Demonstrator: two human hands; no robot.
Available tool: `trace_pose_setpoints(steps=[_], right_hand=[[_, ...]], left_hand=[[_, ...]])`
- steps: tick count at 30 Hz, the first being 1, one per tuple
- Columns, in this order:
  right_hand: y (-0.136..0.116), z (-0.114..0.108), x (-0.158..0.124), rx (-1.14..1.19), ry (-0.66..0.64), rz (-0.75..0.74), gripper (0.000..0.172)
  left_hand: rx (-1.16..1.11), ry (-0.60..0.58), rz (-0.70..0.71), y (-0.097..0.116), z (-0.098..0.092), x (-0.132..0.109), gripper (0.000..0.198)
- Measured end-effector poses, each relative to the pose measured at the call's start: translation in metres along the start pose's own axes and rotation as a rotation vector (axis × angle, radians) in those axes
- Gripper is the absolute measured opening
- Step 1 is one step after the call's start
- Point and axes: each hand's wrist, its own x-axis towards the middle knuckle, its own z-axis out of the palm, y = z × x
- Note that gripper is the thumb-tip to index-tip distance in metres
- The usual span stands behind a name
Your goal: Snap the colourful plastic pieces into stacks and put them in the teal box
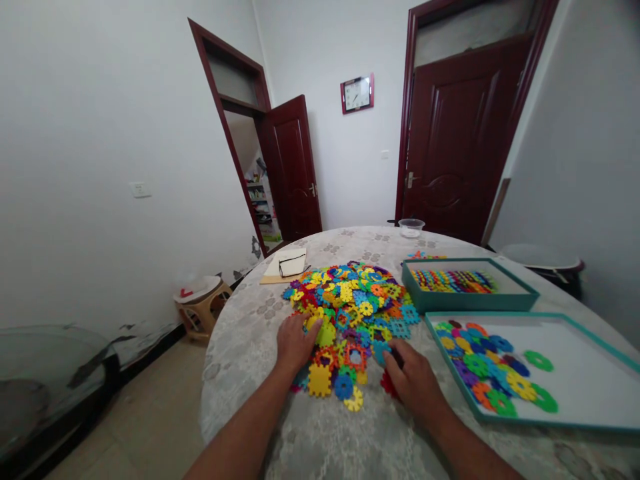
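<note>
A heap of colourful plastic interlocking pieces (345,293), some round and some square, lies on the table in front of me. My left hand (296,343) rests at the heap's left side, thumb and fingers apart, touching yellow pieces; a yellow disc (326,333) is beside its thumb. At the near right edge of the heap, my right hand (413,377) has its thumb and fingers closed on a blue interlocking disc (380,351). A red piece (389,385) is partly hidden under that hand. Between the hands lie a yellow square piece (320,380) and a blue disc (343,386).
Right of the heap is a shallow white tray with a green rim (550,421), holding several round pieces. Behind it stands a green box (470,303) with rows of colourful pieces. Eyeglasses (294,267) lie on a notebook (273,272); a clear bowl (411,227) sits at the far edge.
</note>
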Motion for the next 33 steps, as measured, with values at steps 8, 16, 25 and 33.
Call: trace_pose_setpoints(steps=[8, 16, 25, 33], right_hand=[[0.004, 0.003, 0.0, -0.052, 0.003, -0.107, 0.021], [0.004, 0.001, 0.003, -0.054, 0.059, -0.09, 0.02], [0.003, -0.006, 0.004, -0.004, 0.086, -0.015, 0.022], [0.002, -0.013, 0.005, 0.053, 0.122, 0.053, 0.027]], left_hand=[[0.059, 0.037, -0.193, 0.069, 0.015, -0.017, 0.056], [0.018, 0.131, -0.38, 0.105, 0.015, -0.017, 0.054], [-0.121, 0.106, -0.313, 0.12, 0.006, -0.034, 0.039], [-0.218, -0.25, 0.225, 0.051, -0.034, -0.108, 0.078]])
